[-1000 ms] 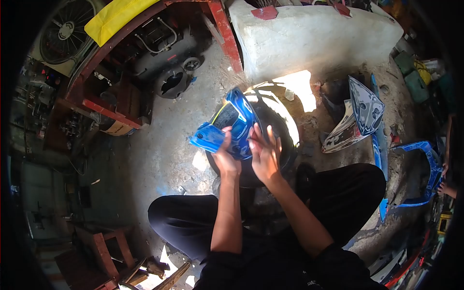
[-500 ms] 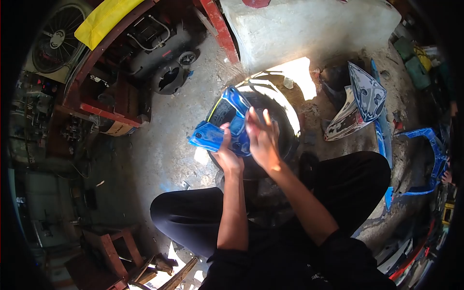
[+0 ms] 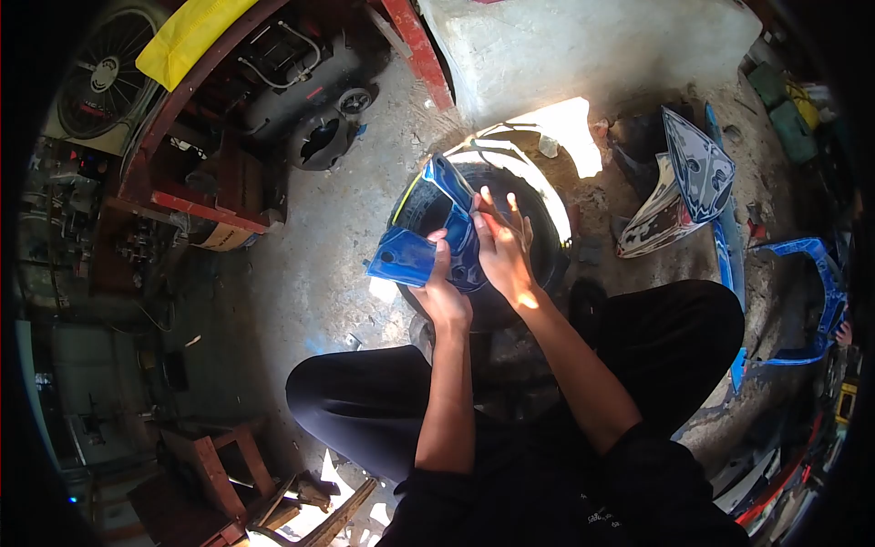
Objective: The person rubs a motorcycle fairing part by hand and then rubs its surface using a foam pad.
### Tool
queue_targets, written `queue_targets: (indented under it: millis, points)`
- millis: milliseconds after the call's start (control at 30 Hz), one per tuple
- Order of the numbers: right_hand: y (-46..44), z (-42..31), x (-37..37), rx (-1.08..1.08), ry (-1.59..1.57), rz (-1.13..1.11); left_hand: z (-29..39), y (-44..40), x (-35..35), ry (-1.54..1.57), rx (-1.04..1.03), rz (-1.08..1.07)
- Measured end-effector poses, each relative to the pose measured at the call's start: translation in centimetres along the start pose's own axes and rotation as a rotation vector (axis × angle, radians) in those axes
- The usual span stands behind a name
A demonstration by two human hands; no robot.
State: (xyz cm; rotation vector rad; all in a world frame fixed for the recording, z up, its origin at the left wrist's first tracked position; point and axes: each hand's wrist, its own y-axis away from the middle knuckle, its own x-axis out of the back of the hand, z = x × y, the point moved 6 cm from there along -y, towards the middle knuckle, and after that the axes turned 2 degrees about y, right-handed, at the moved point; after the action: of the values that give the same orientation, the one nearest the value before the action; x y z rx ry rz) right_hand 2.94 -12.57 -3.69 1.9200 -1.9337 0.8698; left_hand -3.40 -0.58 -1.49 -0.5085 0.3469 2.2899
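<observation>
A glossy blue plastic motorcycle fairing panel [image 3: 407, 258], U-shaped with a hole near its left end, is held above a tyre in front of me. My left hand [image 3: 444, 290] grips its lower edge, thumb on the upper face. My right hand [image 3: 504, 248] is at the panel's right side, its fingers bent and pressed close against the surface. A bit of red shows between those fingers; I cannot make out what it is. Beneath the panel the black tyre [image 3: 550, 251] lies flat on the floor between my knees.
Grey and white fairing pieces [image 3: 700, 169] and a long blue strip [image 3: 726, 264] lie on the right. Farther right is a blue frame-like panel [image 3: 828, 296], with another person's hand [image 3: 844, 334] beside it. A red metal frame [image 3: 214, 214] stands left; a wooden stool [image 3: 205, 474] is lower left.
The panel has shifted slightly right and tilted in my left hand. My right hand has moved a little, its fingers now closer together against the panel.
</observation>
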Motion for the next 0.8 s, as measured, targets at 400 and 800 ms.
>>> queue_targets:
  millis: [400, 800]
  points:
    - [3.0, -0.4, -1.3, -0.013, -0.085, -0.045, -0.7, -1.6, -0.1, 0.091, 0.060, 0.012]
    - [0.2, 0.9, -0.7, -0.061, -0.015, -0.084, -0.3, 0.4, -0.2, -0.042, -0.070, 0.003]
